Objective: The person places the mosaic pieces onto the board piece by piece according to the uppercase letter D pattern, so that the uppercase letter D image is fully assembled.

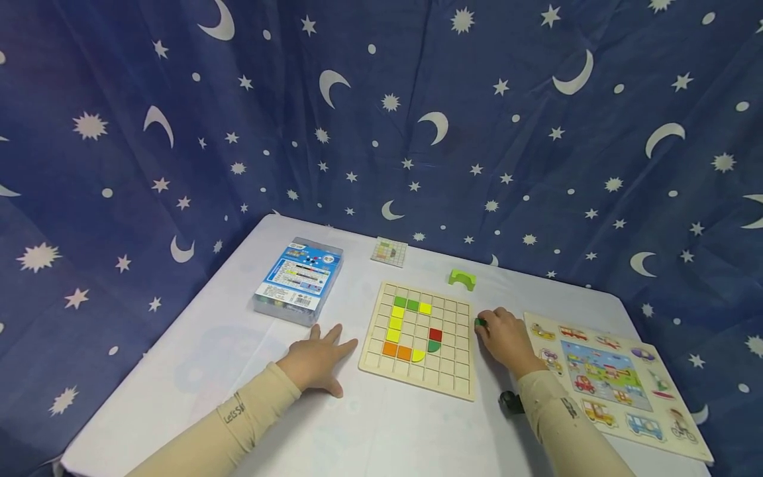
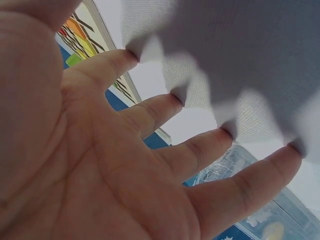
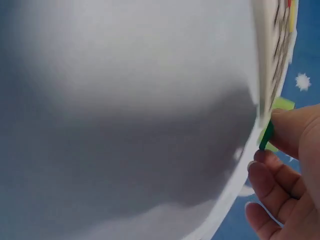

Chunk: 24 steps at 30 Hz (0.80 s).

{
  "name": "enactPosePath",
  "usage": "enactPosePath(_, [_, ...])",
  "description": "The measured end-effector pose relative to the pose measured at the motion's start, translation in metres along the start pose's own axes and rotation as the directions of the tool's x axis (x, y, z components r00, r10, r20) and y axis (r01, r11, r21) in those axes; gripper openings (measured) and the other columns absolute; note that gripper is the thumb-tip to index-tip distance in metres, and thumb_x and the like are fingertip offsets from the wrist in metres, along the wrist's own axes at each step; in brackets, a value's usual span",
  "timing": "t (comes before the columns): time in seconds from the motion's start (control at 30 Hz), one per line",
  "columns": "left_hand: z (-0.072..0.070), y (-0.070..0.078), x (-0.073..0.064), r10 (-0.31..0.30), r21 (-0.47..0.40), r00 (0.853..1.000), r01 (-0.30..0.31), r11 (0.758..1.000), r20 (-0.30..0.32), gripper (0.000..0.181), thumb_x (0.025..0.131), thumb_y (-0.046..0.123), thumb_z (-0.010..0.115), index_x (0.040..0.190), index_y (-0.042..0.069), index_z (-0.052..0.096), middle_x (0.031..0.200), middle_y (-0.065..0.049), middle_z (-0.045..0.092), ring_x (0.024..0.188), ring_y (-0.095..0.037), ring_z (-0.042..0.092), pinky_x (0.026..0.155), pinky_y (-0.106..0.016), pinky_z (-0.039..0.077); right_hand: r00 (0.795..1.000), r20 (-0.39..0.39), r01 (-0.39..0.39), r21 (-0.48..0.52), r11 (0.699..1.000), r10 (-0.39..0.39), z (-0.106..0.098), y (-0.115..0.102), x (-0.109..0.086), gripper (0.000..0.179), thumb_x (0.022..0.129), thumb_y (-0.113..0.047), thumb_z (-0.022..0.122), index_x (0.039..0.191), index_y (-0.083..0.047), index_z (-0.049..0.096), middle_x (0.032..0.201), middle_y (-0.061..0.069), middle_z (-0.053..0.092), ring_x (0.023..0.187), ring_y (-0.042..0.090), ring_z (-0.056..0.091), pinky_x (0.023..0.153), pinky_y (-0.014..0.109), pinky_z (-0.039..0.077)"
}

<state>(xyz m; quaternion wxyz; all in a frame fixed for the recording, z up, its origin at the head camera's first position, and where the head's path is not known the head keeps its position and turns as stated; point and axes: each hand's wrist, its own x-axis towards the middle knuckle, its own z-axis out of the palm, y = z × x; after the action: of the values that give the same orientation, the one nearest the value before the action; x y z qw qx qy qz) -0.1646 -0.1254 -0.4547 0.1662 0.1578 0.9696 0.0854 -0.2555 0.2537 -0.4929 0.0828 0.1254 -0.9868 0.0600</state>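
Observation:
A wooden grid board (image 1: 369, 354) lies mid-table, with green, yellow, orange and red tiles set in some of its squares. To the board's right, my right hand (image 1: 505, 336) pinches a small green tile (image 3: 268, 135) between thumb and fingers; its full outline is hidden. On the other side, my left hand (image 1: 314, 361) rests on the white table with fingers spread, fingertips touching the cloth and nothing held. Behind the board lies a small pattern card (image 1: 389, 252) showing a coloured grid.
A clear plastic box (image 1: 298, 281) with a blue label lies at the left. A light green arch block (image 1: 462, 279) stands behind the board. At the right is a picture puzzle board (image 1: 614, 377); a black object (image 1: 510, 402) sits by the right forearm. A starry curtain (image 1: 381, 132) backs the table.

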Motion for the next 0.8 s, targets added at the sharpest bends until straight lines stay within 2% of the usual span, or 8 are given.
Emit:
enactPosePath(0.13, [0.0, -0.001, 0.0, -0.009, 0.002, 1.0, 0.009, 1.0, 0.002, 0.095, 0.064, 0.043, 0.09, 0.147, 0.021, 0.05, 0.157, -0.018, 0.035, 0.137, -0.06, 0.028, 0.086, -0.068, 0.048, 0.997, -0.031, 0.066, 0.026, 0.998, -0.065, -0.004, -0.022, 0.003, 0.027, 0.091, -0.021, 0.072, 0.113, -0.005, 0.069, 0.101, 0.014, 0.065, 0.093, 0.032, 0.064, 0.079, 0.053, 0.05])
enactPosePath(0.37, [0.001, 0.0, 0.001, -0.003, -0.001, 1.0, 0.003, 1.0, 0.002, 0.095, 0.064, 0.043, 0.089, 0.147, 0.022, 0.049, 0.157, -0.018, 0.034, 0.137, -0.06, 0.028, 0.087, -0.068, 0.048, 0.991, 0.033, 0.131, 0.024, 0.991, -0.132, -0.002, -0.061, 0.011, 0.028, 0.092, -0.027, 0.071, 0.114, -0.011, 0.07, 0.102, 0.007, 0.064, 0.096, 0.026, 0.064, 0.085, 0.05, 0.05])
enactPosePath(0.57, [0.003, -0.001, 0.003, -0.006, 0.019, 1.0, 0.006, 1.0, -0.002, 0.095, 0.064, 0.045, 0.089, 0.147, 0.023, 0.049, 0.157, -0.016, 0.035, 0.138, -0.059, 0.029, 0.084, -0.067, 0.05, 0.988, 0.056, 0.142, -0.003, 0.99, -0.142, 0.003, -0.071, 0.017, 0.027, 0.09, -0.031, 0.073, 0.11, -0.013, 0.072, 0.099, 0.005, 0.066, 0.096, 0.024, 0.064, 0.086, 0.053, 0.049])
enactPosePath(0.8, [0.0, 0.0, 0.002, -0.015, 0.031, 1.0, 0.015, 0.999, -0.006, 0.095, 0.063, 0.045, 0.089, 0.147, 0.023, 0.05, 0.157, -0.016, 0.036, 0.138, -0.058, 0.03, 0.081, -0.067, 0.051, 0.994, 0.051, 0.096, 0.027, 0.995, -0.097, 0.005, -0.073, 0.021, 0.027, 0.088, -0.031, 0.075, 0.11, -0.015, 0.074, 0.1, 0.005, 0.068, 0.098, 0.025, 0.065, 0.088, 0.052, 0.049])
